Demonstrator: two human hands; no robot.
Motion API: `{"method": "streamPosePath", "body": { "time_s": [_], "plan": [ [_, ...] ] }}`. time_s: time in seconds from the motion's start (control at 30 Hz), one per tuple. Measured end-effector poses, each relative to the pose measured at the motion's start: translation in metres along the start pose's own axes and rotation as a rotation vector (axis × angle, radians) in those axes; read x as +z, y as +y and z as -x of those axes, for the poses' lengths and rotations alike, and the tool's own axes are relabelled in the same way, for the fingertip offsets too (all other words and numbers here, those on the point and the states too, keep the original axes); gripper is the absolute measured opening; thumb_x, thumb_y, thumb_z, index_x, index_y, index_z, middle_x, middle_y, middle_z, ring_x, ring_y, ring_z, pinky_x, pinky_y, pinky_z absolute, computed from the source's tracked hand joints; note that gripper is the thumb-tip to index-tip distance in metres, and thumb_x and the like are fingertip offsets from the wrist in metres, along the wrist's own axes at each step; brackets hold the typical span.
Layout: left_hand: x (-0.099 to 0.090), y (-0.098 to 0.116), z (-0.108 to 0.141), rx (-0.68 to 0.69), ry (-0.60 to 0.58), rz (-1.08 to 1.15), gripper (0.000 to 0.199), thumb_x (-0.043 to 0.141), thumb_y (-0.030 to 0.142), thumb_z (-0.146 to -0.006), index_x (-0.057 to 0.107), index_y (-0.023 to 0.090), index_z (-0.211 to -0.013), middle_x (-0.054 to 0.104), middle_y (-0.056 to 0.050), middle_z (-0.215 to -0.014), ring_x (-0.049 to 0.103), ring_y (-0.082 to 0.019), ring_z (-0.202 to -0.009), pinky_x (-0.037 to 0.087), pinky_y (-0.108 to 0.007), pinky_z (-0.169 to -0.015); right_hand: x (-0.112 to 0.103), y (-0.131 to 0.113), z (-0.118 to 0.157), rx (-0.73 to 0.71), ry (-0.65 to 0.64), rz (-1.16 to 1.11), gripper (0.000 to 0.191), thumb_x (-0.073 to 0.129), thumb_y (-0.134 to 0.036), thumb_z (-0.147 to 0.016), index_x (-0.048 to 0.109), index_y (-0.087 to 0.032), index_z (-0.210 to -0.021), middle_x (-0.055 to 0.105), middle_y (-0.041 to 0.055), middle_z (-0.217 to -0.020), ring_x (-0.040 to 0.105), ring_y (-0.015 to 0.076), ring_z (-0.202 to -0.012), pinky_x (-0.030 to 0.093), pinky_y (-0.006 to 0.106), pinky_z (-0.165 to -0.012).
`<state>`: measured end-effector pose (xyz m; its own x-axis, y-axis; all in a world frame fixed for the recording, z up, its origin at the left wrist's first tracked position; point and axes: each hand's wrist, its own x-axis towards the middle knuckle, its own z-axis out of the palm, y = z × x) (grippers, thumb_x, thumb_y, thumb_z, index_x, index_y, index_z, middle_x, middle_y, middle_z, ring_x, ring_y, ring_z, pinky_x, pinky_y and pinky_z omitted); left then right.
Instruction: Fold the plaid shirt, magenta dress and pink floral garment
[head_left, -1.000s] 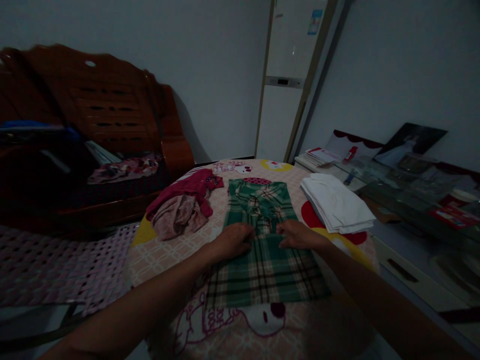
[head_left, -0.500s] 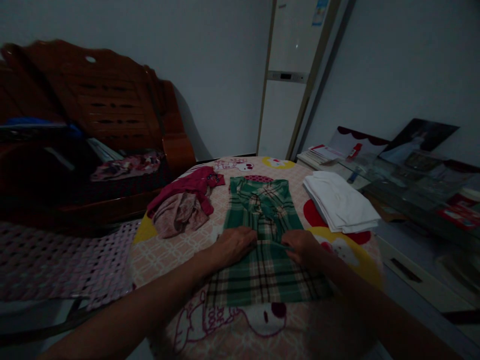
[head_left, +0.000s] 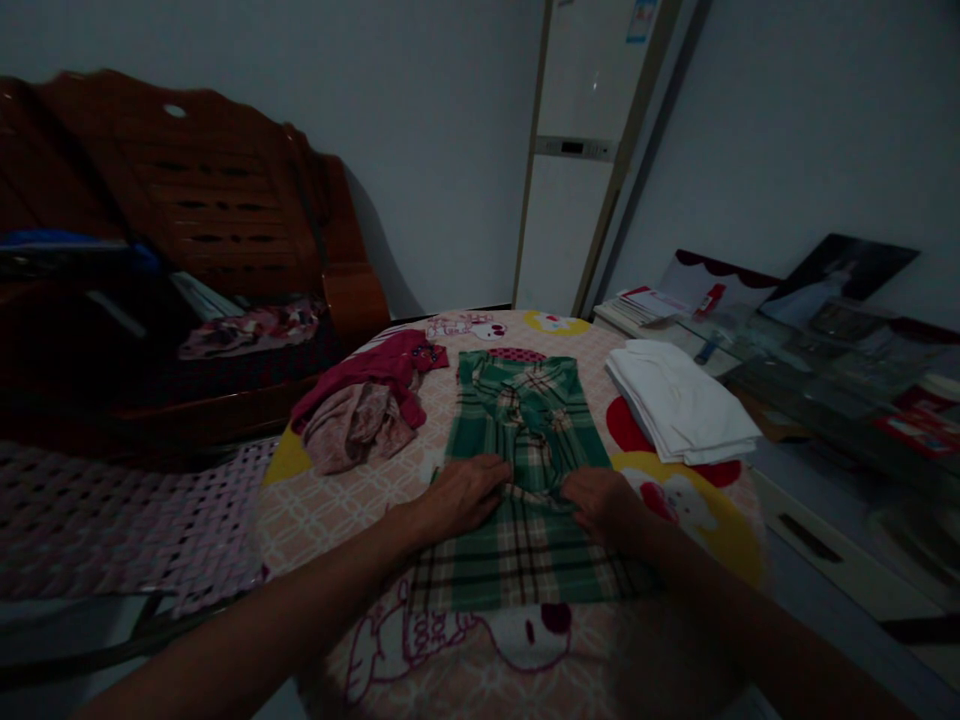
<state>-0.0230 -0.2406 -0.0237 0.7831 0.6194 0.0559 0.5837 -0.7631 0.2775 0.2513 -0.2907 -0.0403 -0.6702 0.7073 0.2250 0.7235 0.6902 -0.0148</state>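
Observation:
A green plaid cloth garment (head_left: 525, 550) lies spread on the patterned tablecloth (head_left: 322, 525), its upper part rumpled in the middle. My left hand (head_left: 471, 492) rests on its left side, fingers closed on the fabric. On the right side my right hand (head_left: 600, 503) pinches the same garment, its fingertips bent inward. A small gap of wrinkled plaid cloth shows between the two hands.
Crumpled magenta (head_left: 375, 375) and dusty pink (head_left: 360, 430) clothes lie at the table's left. Folded white cloth (head_left: 679, 400) sits at the right. Beyond are a wooden sofa (head_left: 217, 200), a woven chair (head_left: 127, 520) and a glass-topped cabinet (head_left: 810, 375).
The fold edge between my hands has loosened into wrinkles and dipped slightly toward me. Both hands stay in nearly the same place.

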Motion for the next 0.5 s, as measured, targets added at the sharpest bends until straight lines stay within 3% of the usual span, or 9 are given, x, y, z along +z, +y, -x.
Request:
{"method": "streamPosePath", "body": {
  "time_s": [0.23, 0.5],
  "plan": [
    [-0.001, -0.005, -0.001, 0.037, 0.048, 0.154, 0.021, 0.044, 0.035, -0.098, 0.056, 0.021, -0.109, 0.065, -0.006, -0.104, 0.063, -0.019, -0.093, 0.046, -0.029, -0.081, -0.007, 0.0, -0.01, 0.114, 0.199, -0.216, 0.014, 0.057, -0.014, -0.084, 0.067, -0.019, -0.091, 0.073, 0.0063, -0.086, 0.067, 0.0191, -0.079, 0.049, 0.028, -0.07],
    [-0.048, -0.025, -0.044, 0.019, 0.175, -0.014, 0.018, 0.046, 0.032, -0.097, 0.058, 0.021, -0.105, 0.066, -0.005, -0.099, 0.062, -0.018, -0.09, 0.045, -0.027, -0.077, -0.035, 0.045, -0.044, 0.165, 0.237, -0.192, 0.017, 0.058, -0.021, -0.089, 0.069, -0.018, -0.102, 0.074, 0.0101, -0.099, 0.069, 0.0231, -0.091, 0.051, 0.032, -0.08]
  ]
}}
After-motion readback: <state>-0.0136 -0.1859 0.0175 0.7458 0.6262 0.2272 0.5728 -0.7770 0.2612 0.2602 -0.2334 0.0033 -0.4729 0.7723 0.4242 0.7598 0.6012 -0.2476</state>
